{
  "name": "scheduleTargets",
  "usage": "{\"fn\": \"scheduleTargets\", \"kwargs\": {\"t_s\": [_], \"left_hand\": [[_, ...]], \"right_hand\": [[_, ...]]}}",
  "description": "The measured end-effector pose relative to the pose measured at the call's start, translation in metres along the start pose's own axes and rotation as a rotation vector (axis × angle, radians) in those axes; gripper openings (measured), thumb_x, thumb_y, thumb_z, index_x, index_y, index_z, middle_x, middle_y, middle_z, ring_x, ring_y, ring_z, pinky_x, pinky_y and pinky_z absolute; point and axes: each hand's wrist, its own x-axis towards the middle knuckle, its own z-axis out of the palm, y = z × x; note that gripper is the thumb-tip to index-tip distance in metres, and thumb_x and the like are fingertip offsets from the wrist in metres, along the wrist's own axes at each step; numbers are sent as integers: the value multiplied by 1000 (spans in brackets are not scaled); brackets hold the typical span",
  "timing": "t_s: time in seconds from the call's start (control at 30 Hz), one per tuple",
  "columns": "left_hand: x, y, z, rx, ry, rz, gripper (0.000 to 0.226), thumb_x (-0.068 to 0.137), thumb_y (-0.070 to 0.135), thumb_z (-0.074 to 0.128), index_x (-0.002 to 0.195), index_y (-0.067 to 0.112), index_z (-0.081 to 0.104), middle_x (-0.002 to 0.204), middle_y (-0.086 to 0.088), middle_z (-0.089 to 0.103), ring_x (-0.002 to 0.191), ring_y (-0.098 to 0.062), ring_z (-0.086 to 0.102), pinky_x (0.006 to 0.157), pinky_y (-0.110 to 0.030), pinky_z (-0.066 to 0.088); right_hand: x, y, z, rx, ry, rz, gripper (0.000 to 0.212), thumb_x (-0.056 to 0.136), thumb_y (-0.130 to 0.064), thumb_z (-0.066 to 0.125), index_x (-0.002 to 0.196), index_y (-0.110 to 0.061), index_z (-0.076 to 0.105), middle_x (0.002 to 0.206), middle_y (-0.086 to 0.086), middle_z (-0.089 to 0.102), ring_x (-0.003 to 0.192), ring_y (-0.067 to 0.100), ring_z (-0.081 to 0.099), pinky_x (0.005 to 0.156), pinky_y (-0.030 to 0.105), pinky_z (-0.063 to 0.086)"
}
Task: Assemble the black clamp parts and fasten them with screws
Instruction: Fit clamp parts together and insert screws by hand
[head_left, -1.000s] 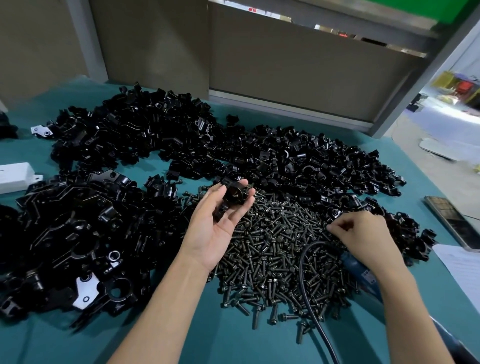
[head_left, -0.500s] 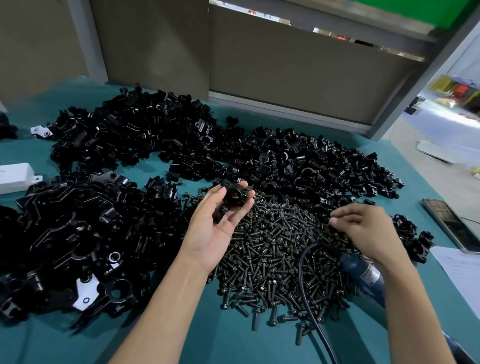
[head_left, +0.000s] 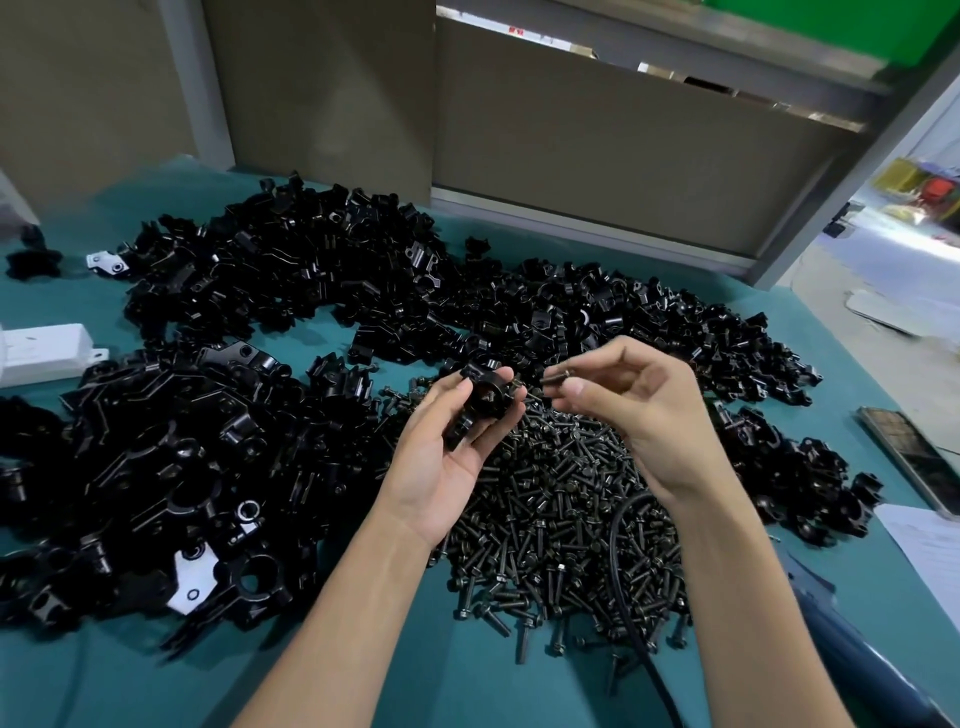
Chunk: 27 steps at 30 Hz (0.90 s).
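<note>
The teal desk (head_left: 363, 675) carries heaps of black clamp parts (head_left: 291, 280), too many to count, toward its far and left edges. An uncountable screw pile (head_left: 561, 499) lies nearer the front edge. Above it the left hand (head_left: 447, 457) grips one clamp (head_left: 488, 402) and the right hand (head_left: 639, 410) pinches one screw (head_left: 556, 378) just beside it. The step is probably insertion, which needs the tip aligned with the clamp's hole.

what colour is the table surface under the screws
The table surface is teal, seen best in the head view.
</note>
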Motion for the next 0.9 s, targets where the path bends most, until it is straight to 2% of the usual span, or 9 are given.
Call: {"fn": "scheduleTargets", "kwargs": {"t_s": [0.07, 0.13, 0.23, 0.37, 0.5, 0.63, 0.77, 0.83, 0.9], "left_hand": [[0, 0, -2, -15, -1, 1, 38, 99, 11, 52, 135, -4, 49, 122, -21, 68, 111, -34, 69, 91, -38, 58], [1, 1, -2, -45, -9, -5, 34, 95, 11, 57, 126, -2, 54, 121, -22, 69, 112, -37, 68, 89, -38, 58], [2, -1, -3, -69, -26, -11, 30, 88, 12, 62, 115, 0, 57, 121, -24, 68, 113, -39, 67, 89, -39, 59], [4, -2, -5, -66, -30, -5, 35, 88, 13, 62, 119, 0, 54, 122, -24, 68, 113, -39, 67, 89, -39, 59], [5, -1, -6, -67, -23, 4, 42, 89, 14, 61, 127, -2, 51, 122, -23, 68, 114, -38, 67, 89, -39, 58], [4, -1, -5, -69, -21, 5, 47, 89, 13, 61, 132, -2, 48, 122, -24, 68, 113, -39, 67, 88, -38, 59], [4, 0, -6, -72, -14, 9, 50, 88, 13, 62, 133, -4, 48, 123, -24, 67, 113, -38, 67, 88, -38, 59], [4, 1, -6, -76, -15, 8, 47, 88, 13, 62, 130, -3, 50, 123, -24, 67, 113, -39, 67, 89, -39, 59], [4, 1, -5, -68, -9, 9, 48, 89, 13, 62, 132, -3, 49, 123, -24, 67, 113, -38, 67, 88, -39, 59]], "right_hand": [[3, 3, -2, -178, 90, 39, 14, 83, 2, 74, 92, -8, 69, 87, 11, 76, 80, 24, 74, 74, 30, 59], [3, 8, -16, -450, 195, 104, 12, 86, -6, 74, 89, -18, 72, 80, 2, 76, 75, 15, 72, 72, 28, 57], [-3, 16, -40, -697, 177, 198, 10, 86, -16, 76, 87, -25, 74, 76, -8, 74, 72, 1, 67, 69, 19, 47], [-15, 19, -60, -750, 106, 206, 23, 93, -12, 68, 104, -32, 72, 94, -20, 70, 86, -12, 62, 73, 3, 42], [-26, 17, -67, -758, 122, 180, 36, 92, -2, 65, 93, -37, 72, 95, -15, 72, 91, 1, 65, 77, 10, 44], [-33, 19, -58, -830, 19, 211, 34, 91, -4, 69, 91, -38, 72, 94, -11, 73, 86, 3, 65, 71, 8, 49], [-37, 23, -51, -876, 39, 208, 19, 85, -16, 78, 93, -32, 74, 88, -8, 71, 65, 3, 60, 69, 15, 53], [-38, 25, -46, -902, 59, 150, 16, 83, -22, 80, 97, -28, 75, 86, -13, 69, 68, -2, 59, 69, 18, 52], [-37, 26, -36, -945, 43, 81, 16, 84, -26, 78, 100, -26, 76, 91, -17, 67, 76, -6, 58, 68, 9, 45]]}}
